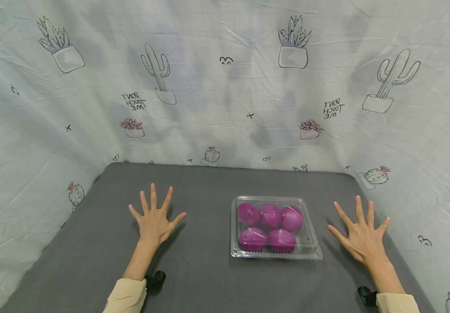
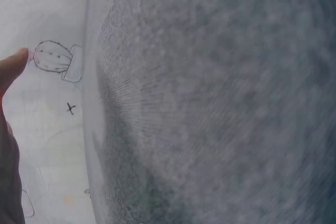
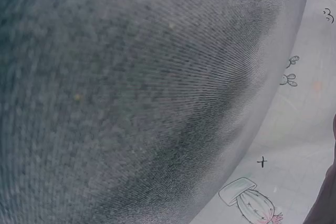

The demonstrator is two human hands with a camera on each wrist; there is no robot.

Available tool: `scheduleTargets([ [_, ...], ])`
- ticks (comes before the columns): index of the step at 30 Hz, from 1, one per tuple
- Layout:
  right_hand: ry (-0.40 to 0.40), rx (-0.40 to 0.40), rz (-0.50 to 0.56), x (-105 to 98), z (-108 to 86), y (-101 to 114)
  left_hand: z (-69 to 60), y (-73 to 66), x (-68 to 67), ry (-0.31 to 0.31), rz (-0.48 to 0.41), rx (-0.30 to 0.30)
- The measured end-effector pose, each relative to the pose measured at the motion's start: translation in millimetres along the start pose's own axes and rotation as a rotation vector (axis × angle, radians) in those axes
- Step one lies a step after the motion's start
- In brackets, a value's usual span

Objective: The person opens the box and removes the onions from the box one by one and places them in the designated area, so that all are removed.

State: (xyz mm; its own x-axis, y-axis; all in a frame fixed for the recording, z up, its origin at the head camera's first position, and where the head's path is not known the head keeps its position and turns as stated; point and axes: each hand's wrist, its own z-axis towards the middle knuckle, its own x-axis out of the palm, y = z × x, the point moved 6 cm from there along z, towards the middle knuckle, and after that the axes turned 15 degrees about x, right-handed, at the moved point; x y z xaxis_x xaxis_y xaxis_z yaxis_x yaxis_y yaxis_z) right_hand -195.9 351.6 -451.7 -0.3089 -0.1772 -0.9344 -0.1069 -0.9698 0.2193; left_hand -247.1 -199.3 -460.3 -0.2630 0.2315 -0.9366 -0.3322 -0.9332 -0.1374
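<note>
A clear plastic clamshell box (image 1: pixel 312 241) sits on the grey table, right of centre in the head view. Inside it are several round magenta balls (image 1: pixel 270 216), in a back row and a front row, with a bare space at the front right. My left hand (image 1: pixel 154 226) is spread over the table to the left, well apart from the box. To the right of the box, my right hand (image 1: pixel 363 239) is spread too, nearer to it but not touching. Neither hand holds anything. Only part of each hand shows in the wrist views.
The grey cloth-covered table (image 1: pixel 201 278) meets a pale curtain (image 1: pixel 217 87) printed with cacti at the back and both sides. A dark strap with a small camera (image 1: pixel 156 281) sits on the left wrist, and a similar one (image 1: pixel 367 297) on the right.
</note>
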Motion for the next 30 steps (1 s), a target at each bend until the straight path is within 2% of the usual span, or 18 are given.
scheduleTargets([
  [3, 0.026, 0.02, 0.011, -1, -0.9, 0, 1.6, -5.1, 1.9, 0.017, -0.04, 0.013],
  [6, 0.071, 0.044, 0.048, -2, -2.2, 1, 3.3, -12.9, 3.9, 0.041, -0.124, 0.026],
  [12, 0.208, 0.076, 0.258, -4, -8.5, 8, 8.0, -39.1, 4.4, 0.082, -0.313, 0.085],
  [20, 0.376, 0.067, 0.566, -10, -13.7, 26, 12.7, -84.0, 4.9, 0.054, -0.706, 0.198],
  [25, 0.474, -0.003, 0.784, -8, -21.6, 40, 16.4, -110.4, 4.2, 0.057, -0.942, 0.258],
  [28, 0.535, -0.078, 0.911, -5, -25.8, 48, 18.1, -122.4, 7.7, 0.097, -1.054, 0.274],
  [30, 0.572, -0.119, 0.979, -3, -28.0, 53, 17.7, -128.8, 11.2, 0.141, -1.114, 0.261],
])
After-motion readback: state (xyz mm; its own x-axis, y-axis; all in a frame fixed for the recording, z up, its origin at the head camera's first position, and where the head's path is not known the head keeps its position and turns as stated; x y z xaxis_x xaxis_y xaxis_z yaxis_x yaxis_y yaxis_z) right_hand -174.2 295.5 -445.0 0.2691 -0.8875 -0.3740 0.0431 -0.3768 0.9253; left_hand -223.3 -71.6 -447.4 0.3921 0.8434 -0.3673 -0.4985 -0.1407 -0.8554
